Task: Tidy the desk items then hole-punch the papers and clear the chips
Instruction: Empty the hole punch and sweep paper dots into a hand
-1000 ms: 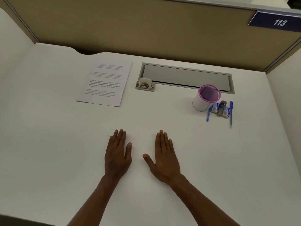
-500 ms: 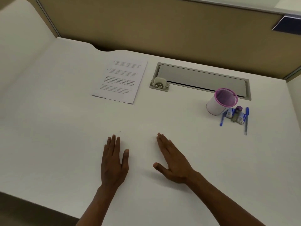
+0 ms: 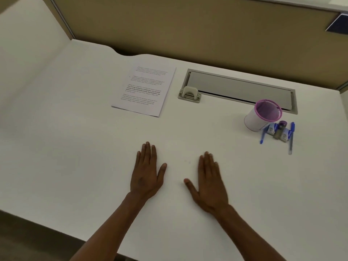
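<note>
Nothing looks started: both hands, left hand (image 3: 146,176) and right hand (image 3: 209,183), lie flat with straight fingers on the bench (image 3: 75,147). Papers (image 3: 145,89) at eleven o'clock, hole punch (image 3: 189,92) at twelve, pens (image 3: 291,137) beside the pen cup (image 3: 262,114) at two.

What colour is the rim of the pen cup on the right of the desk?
Pinkish purple; the cup has a white body. The head view shows it plainly.

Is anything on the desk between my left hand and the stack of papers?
Nothing visible. The left hand lies flat on bare desk, and only empty surface separates it from the papers. The hole punch sits beside them, off that path.
</note>
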